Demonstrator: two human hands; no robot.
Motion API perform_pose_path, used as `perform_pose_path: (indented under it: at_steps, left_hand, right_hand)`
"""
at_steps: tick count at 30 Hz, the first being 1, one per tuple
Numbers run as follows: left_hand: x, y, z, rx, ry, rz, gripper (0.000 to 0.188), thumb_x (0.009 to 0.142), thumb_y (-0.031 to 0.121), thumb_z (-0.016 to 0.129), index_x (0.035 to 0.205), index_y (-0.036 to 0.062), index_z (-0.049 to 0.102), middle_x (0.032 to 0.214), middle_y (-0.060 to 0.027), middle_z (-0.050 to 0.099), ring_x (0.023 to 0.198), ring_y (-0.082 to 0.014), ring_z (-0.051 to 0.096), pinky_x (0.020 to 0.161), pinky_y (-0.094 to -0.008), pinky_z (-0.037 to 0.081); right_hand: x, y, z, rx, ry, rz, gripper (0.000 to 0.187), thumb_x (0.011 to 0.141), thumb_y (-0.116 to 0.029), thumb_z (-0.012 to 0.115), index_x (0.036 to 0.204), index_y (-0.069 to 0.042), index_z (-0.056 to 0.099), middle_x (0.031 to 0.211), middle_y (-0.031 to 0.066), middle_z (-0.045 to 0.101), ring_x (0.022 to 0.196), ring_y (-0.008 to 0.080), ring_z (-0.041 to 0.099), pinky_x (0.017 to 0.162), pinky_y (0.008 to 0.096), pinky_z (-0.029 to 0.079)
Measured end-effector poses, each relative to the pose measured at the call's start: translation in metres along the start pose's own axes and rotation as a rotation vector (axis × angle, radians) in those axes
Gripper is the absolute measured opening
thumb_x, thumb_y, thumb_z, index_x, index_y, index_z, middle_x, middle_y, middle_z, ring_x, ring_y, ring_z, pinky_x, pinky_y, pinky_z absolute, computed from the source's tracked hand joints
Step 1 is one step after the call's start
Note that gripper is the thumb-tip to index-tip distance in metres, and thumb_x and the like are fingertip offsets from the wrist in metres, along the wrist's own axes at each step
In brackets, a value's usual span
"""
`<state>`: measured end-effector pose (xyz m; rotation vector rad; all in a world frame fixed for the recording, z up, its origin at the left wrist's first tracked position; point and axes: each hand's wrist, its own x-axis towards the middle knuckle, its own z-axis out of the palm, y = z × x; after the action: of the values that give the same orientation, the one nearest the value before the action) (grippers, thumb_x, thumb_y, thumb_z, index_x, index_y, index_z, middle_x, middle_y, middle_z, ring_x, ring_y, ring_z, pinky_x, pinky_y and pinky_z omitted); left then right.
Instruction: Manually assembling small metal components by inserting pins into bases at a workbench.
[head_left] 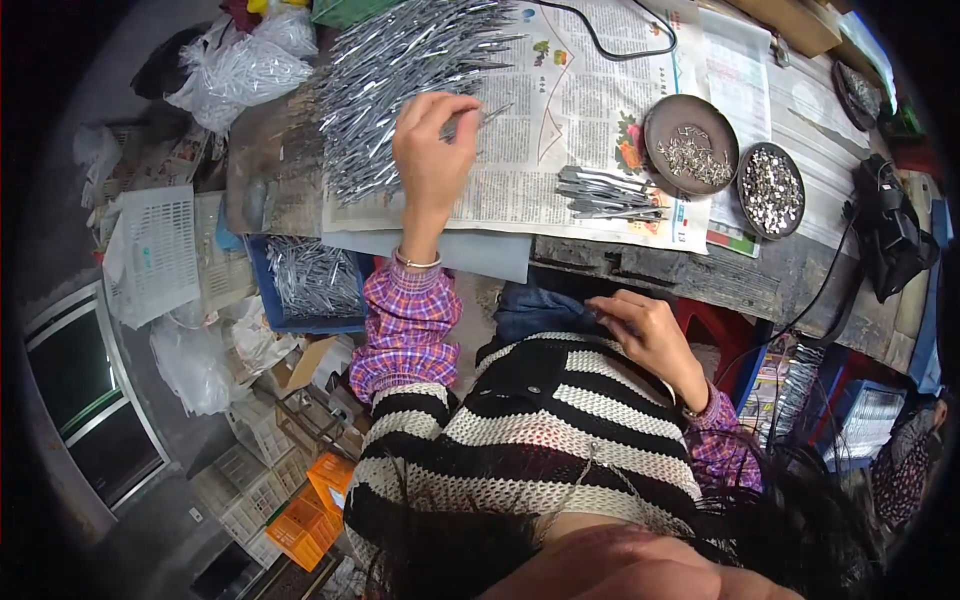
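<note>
My left hand (435,150) hovers over the near right side of a large heap of thin grey metal pieces (380,80) on the newspaper. Its fingers curl toward the thumb. A slim metal piece (497,112) shows just beyond the fingertips; whether they hold it, I cannot make out. Low in front of my body, below the table edge, is my right hand (648,338), its fingers bent and drawn together. Anything between those fingertips is too small or hidden to name. A smaller bundle of flat metal pieces (610,193) lies near the newspaper's front edge.
Right of the bundle stand a round brown dish (652,130) of small metal parts and a darker dish (795,212) of shiny bits. A black cable (600,45) curves across the newspaper (520,185). Below the table, a blue bin (290,322) holds more metal pieces.
</note>
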<state>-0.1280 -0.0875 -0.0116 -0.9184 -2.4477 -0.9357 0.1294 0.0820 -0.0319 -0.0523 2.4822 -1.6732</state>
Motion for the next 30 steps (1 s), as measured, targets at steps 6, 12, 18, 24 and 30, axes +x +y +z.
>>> perform_pose_path:
  at_steps: [6,12,18,24,30]
  left_hand:
    - [0.008,0.030,-0.015,-0.521,0.097,-0.224,0.010,0.070,-0.004,0.066,0.079,0.0001,0.066,0.080,-0.0047,0.063,0.072,-0.0101,0.056,0.063,-0.0210,0.044]
    - [-0.012,0.090,0.003,-1.064,-0.350,-0.372,0.014,0.070,-0.012,0.062,0.081,-0.0031,0.064,0.083,-0.0093,0.061,0.075,-0.0136,0.057,0.066,-0.0240,0.047]
    - [-0.018,0.125,0.037,-1.093,-0.708,-0.218,0.016,0.070,-0.010,0.063,0.084,-0.0031,0.065,0.087,-0.0094,0.062,0.076,-0.0122,0.058,0.070,-0.0240,0.046]
    - [0.011,0.128,0.080,-0.603,-0.610,0.015,0.021,0.073,-0.003,0.062,0.093,0.0029,0.066,0.074,-0.0048,0.062,0.062,-0.0113,0.057,0.059,-0.0254,0.045]
    - [0.014,0.124,0.123,-0.206,-0.541,0.278,0.023,0.069,0.006,0.066,0.091,0.0072,0.067,0.086,-0.0081,0.061,0.082,-0.0268,0.054,0.075,-0.0344,0.045]
  right_hand:
    - [0.009,-0.006,-0.023,0.288,0.198,0.000,0.025,0.078,0.003,0.057,0.103,0.000,0.061,0.087,0.0125,0.062,0.080,0.0214,0.062,0.070,0.0299,0.049]
    - [0.022,-0.005,-0.037,0.254,0.462,-0.095,0.036,0.079,-0.003,0.059,0.115,-0.001,0.056,0.112,0.0160,0.057,0.103,0.0261,0.057,0.088,0.0317,0.043]
    - [0.009,0.010,-0.034,0.747,0.339,0.119,0.027,0.088,-0.008,0.055,0.112,0.003,0.057,0.092,0.0104,0.065,0.085,0.0150,0.062,0.077,0.0260,0.048]
    - [-0.013,0.039,-0.034,0.910,0.435,0.151,0.029,0.092,-0.009,0.052,0.116,0.007,0.052,0.081,0.0069,0.060,0.075,0.0116,0.058,0.070,0.0244,0.048]
    - [-0.025,0.038,-0.041,1.026,0.493,0.144,0.032,0.092,-0.011,0.051,0.121,0.003,0.050,0.083,0.0066,0.059,0.072,0.0103,0.057,0.068,0.0230,0.048]
